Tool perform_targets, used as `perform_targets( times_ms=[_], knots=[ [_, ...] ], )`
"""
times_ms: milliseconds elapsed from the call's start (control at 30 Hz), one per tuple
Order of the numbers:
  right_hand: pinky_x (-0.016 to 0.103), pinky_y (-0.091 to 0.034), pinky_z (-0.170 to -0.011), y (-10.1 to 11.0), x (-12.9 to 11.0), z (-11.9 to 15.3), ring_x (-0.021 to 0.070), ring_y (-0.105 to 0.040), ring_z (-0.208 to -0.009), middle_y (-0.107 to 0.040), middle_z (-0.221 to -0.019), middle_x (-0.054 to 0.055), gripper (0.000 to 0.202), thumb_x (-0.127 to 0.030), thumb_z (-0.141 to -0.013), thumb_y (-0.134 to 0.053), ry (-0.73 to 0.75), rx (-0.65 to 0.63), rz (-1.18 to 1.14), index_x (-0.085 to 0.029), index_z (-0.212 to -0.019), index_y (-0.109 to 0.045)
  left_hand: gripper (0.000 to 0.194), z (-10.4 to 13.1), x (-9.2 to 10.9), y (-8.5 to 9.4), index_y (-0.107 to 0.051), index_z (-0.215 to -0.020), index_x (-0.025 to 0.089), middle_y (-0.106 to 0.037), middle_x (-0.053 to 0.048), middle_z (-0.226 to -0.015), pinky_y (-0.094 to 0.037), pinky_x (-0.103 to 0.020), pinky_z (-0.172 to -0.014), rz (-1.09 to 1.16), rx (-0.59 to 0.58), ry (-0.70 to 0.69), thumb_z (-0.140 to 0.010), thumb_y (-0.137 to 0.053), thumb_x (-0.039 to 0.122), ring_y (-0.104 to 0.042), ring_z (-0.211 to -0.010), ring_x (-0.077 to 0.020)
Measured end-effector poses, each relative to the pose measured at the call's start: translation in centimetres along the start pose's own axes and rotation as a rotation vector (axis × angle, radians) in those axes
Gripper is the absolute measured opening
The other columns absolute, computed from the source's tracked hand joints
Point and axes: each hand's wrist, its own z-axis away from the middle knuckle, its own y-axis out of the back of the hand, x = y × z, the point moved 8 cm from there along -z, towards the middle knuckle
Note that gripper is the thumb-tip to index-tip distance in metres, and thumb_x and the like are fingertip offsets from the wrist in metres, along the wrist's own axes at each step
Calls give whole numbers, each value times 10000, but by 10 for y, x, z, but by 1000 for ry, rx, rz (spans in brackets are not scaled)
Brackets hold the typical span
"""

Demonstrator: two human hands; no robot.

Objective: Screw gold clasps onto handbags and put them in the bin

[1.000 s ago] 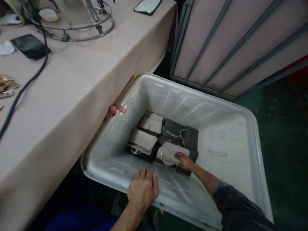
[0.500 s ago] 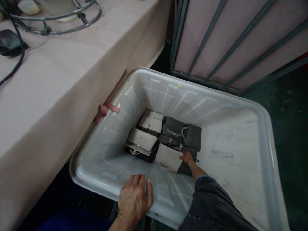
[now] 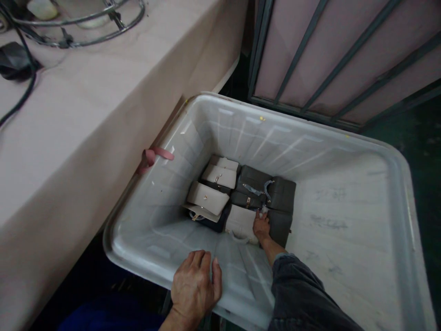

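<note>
A large white plastic bin (image 3: 347,184) holds several handbags on its floor. My left hand (image 3: 196,280) is curled over the near rim, its fingertips partly hidden. Deep inside, my right hand (image 3: 262,227) lies on the right end of a pale handbag (image 3: 239,223), fingers stretched forward and slightly apart. Its fingertips touch near the seam with a dark grey handbag (image 3: 280,225) and a bit of clear wrapping. Behind them are more dark grey bags (image 3: 255,177) with wrapped handles. On the left, pale bags (image 3: 208,197) have their flaps lifted.
A cloth-covered table (image 3: 103,92) runs along the left, bearing a round metal frame (image 3: 79,44) and a black cable (image 3: 29,87). Pink ribbon (image 3: 151,156) is tied at the bin's left rim. A barred metal frame (image 3: 334,69) with pinkish panels stands behind the bin.
My right hand has shifted slightly left and forward, from the pale bag's right edge to the seam between bags. My left hand stays on the rim. The view has shifted slightly.
</note>
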Motion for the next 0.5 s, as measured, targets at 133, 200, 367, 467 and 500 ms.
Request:
perform_targets(
  times_ms=[133,200,367,467,500],
  knots=[
    [557,-350,-1147,-26,-36,22,439,-306,-1473,-24,-1696,214,1032,-302,-851,-833,9,-119,57,-282,-1653,-182,141,-1,1,0,-643,-882,180,-686,-108,-842,-592,-420,-694,12,16,-2,-954,-523,196,-680,-807,-283],
    [560,-331,-1168,-33,-49,32,406,-347,-1459,-131,-1691,183,852,-297,-901,-780,45,-193,65,-267,-1615,-318,133,-2,1,-1,-645,-891,180,-688,-110,-852,-588,-415,-697,12,17,-4,-952,-528,196,-677,-811,-280],
    [611,-384,-1141,-5,-79,57,357,-445,-1389,-415,-1559,138,530,-356,-987,-685,95,-209,35,-197,-1464,-516,152,3,-1,0,-665,-882,171,-677,-114,-852,-575,-409,-726,5,-5,-2,-946,-529,192,-666,-822,-281],
    [534,-507,-1036,42,-92,86,302,-574,-1242,-537,-1420,123,437,-371,-1002,-670,127,-123,-21,-191,-1386,-569,200,5,-3,-1,-677,-836,175,-670,-112,-832,-565,-420,-741,5,-50,28,-952,-519,211,-665,-825,-291],
    [505,-529,-1006,62,-94,98,287,-596,-1204,-560,-1381,117,418,-367,-1001,-673,141,-82,-41,-191,-1368,-579,218,4,-2,-2,-682,-823,175,-671,-112,-827,-562,-425,-743,5,-70,40,-955,-515,218,-666,-827,-296]
  ],
)
